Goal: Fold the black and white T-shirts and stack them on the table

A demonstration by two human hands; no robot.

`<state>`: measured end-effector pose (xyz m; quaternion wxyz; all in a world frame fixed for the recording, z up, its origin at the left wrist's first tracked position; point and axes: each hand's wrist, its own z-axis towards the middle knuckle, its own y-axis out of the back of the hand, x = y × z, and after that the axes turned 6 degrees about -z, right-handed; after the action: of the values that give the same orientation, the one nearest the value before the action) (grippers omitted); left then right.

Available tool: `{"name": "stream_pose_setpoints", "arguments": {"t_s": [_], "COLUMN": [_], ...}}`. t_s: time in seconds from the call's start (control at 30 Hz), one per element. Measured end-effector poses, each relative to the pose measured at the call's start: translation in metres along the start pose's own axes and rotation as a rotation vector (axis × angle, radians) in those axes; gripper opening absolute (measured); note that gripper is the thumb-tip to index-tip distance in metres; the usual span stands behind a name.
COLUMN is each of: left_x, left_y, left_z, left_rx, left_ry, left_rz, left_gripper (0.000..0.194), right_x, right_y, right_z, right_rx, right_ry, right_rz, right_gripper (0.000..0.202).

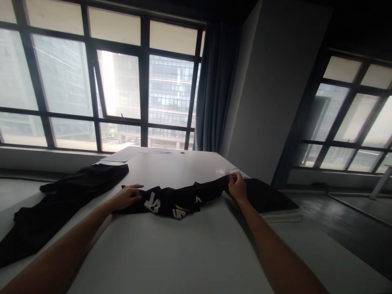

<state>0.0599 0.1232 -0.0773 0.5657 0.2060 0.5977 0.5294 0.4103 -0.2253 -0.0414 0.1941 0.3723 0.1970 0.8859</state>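
A black printed garment (183, 200) stretches across the white table in front of me, bunched in its middle, with white and yellow lettering showing on the folds. At its left end my left hand (127, 197) is closed on the cloth, the index finger reaching out over it. My right hand (238, 187) pinches the fabric's upper edge farther right, where the cloth lifts slightly off the table. Beyond that hand, a smooth black part (269, 196) spreads to the right over the table's edge area. Its exact cut cannot be made out from these folds.
Another black garment (70, 188) lies crumpled along the left side. Papers (122, 154) rest at the white table's (171, 253) far left corner, and a clear plastic bag (225, 170) at its right edge. Windows, a blue curtain (216, 90) and a pillar (269, 90) stand behind.
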Motion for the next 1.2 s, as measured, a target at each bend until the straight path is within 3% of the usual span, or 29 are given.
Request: {"name": "stream_pose_setpoints", "arguments": {"t_s": [0.07,0.17,0.33,0.43,0.5,0.53,0.6,0.67,0.73,0.8,0.83,0.87,1.03,1.1,1.2], "left_x": [-0.005,-0.012,-0.023,-0.025,-0.026,-0.026,-0.027,-0.030,-0.032,-0.035,-0.036,-0.035,-0.019,-0.013,-0.015], "left_y": [-0.001,-0.007,-0.010,0.001,0.013,0.020,0.036,0.051,0.062,0.064,0.060,0.053,0.004,-0.009,-0.011], "left_z": [-0.003,-0.003,0.006,0.007,0.005,0.002,-0.005,-0.014,-0.023,-0.027,-0.027,-0.026,-0.006,-0.001,0.003], "left_rx": [0.061,0.020,-0.124,-0.328,-0.458,-0.510,-0.539,-0.390,-0.035,0.308,0.390,0.397,0.085,0.078,0.116], "left_ry": [0.035,0.029,-0.073,-0.132,-0.173,-0.188,-0.179,-0.121,-0.041,0.037,0.068,0.087,0.061,0.080,0.077], "left_rz": [-0.120,-0.045,0.091,-0.055,-0.204,-0.288,-0.472,-0.640,-0.711,-0.682,-0.649,-0.601,-0.075,0.075,0.153], "left_gripper": [0.049,0.058,0.027,0.022,0.023,0.024,0.029,0.035,0.038,0.043,0.048,0.053,0.074,0.076,0.059], "right_x": [-0.003,-0.006,-0.011,-0.011,-0.011,-0.010,-0.010,-0.009,-0.010,-0.010,-0.010,-0.010,-0.012,-0.010,-0.004], "right_y": [-0.004,-0.006,0.001,0.006,0.008,0.009,0.010,0.010,0.009,0.006,0.003,0.001,-0.011,-0.012,-0.007], "right_z": [-0.001,-0.004,-0.013,-0.011,-0.007,-0.005,0.000,0.004,0.005,0.005,0.004,0.003,-0.004,-0.006,-0.008], "right_rx": [0.080,0.313,0.946,1.164,1.120,1.008,0.656,0.340,0.215,0.217,0.231,0.248,0.432,0.515,0.513], "right_ry": [-0.016,0.057,0.199,0.173,0.155,0.139,0.079,-0.009,-0.077,-0.087,-0.081,-0.078,-0.214,-0.306,-0.398], "right_rz": [0.024,0.046,-0.042,-0.070,-0.117,-0.158,-0.232,-0.240,-0.183,-0.110,-0.078,-0.049,0.165,0.268,0.475], "right_gripper": [0.028,0.037,0.051,0.049,0.032,0.024,0.022,0.031,0.039,0.041,0.040,0.038,0.035,0.040,0.038]}}
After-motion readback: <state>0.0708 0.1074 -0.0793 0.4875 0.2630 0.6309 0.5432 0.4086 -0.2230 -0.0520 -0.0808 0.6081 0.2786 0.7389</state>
